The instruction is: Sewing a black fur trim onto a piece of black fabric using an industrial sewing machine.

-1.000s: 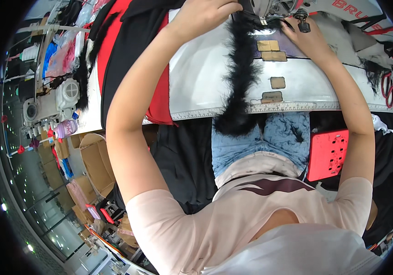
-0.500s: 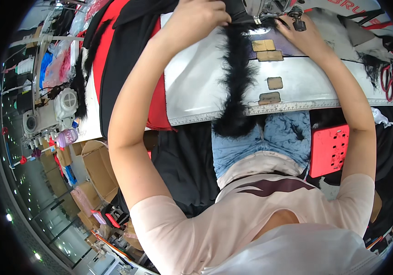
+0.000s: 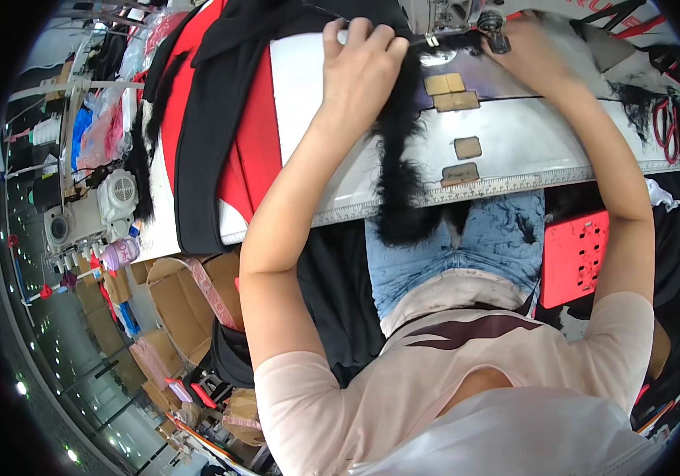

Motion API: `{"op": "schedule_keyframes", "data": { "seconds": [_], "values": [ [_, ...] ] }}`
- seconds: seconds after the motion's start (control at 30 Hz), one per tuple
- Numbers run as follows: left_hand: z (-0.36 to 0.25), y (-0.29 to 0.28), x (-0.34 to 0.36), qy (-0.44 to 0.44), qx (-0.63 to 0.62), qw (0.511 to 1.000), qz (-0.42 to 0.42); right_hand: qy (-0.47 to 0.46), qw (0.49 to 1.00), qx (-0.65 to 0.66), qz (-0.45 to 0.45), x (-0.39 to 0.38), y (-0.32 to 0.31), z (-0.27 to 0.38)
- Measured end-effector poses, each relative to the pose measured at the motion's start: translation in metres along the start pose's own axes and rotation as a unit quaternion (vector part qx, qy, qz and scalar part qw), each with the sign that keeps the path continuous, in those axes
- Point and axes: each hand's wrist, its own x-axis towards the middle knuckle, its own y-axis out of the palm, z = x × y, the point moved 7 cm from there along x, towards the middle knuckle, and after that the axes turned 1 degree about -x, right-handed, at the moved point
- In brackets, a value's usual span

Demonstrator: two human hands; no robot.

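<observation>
A sewing machine [image 3: 453, 17] stands at the far edge of the table, its presser foot over black material. My left hand [image 3: 362, 75] is left of the foot, fingers bent and closed on the edge of a black fabric piece [image 3: 292, 17]. From beside that hand a black fur strip [image 3: 400, 151] runs toward me, over the table's front edge and onto my lap. My right hand [image 3: 526, 57] is just right of the foot, partly behind a machine knob [image 3: 495, 33]. Motion smears its fingers, and their grip does not show.
Red fabric [image 3: 246, 163] and black cloth lie at the table's left. A ruler strip [image 3: 514, 185] lines the front edge. Red-handled scissors [image 3: 667, 131] lie at right near loose fur. A red perforated panel [image 3: 575, 258] is beside my lap; a cardboard box [image 3: 189, 309] stands lower left.
My left hand has come nearer and turned, fingers now pointing away from me. The red and black fabric at left has shifted. My right hand stays near the machine, now blurred.
</observation>
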Motion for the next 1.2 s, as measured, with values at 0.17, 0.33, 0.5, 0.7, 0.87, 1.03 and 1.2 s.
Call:
{"op": "schedule_keyframes", "data": {
  "seconds": [0.17,0.33,0.5,0.7,0.87,1.03,1.2],
  "values": [
    [-0.014,-0.002,0.008,-0.011,-0.115,0.993,0.031,-0.075,0.995,-0.014,0.065,-0.006,-0.036,0.007],
    [-0.018,0.001,0.004,-0.035,-0.081,0.995,0.035,-0.144,0.988,0.027,-0.038,-0.009,-0.041,0.046],
    [-0.025,-0.002,0.006,-0.012,-0.052,0.998,0.012,-0.212,0.973,0.005,-0.086,-0.009,-0.028,0.068],
    [-0.026,-0.009,0.011,-0.088,-0.14,0.985,0.041,-0.164,0.982,0.009,-0.096,-0.01,-0.028,0.068],
    [-0.016,-0.003,0.008,-0.037,-0.096,0.991,0.086,-0.134,0.99,0.016,-0.037,-0.01,-0.021,0.063],
    [-0.005,-0.001,0.008,-0.028,-0.144,0.985,0.093,-0.121,0.989,0.037,-0.072,-0.01,-0.026,0.059],
    [-0.007,0.009,0.008,-0.063,-0.188,0.977,0.079,-0.127,0.988,0.038,-0.08,-0.009,-0.032,0.064]
  ]
}}
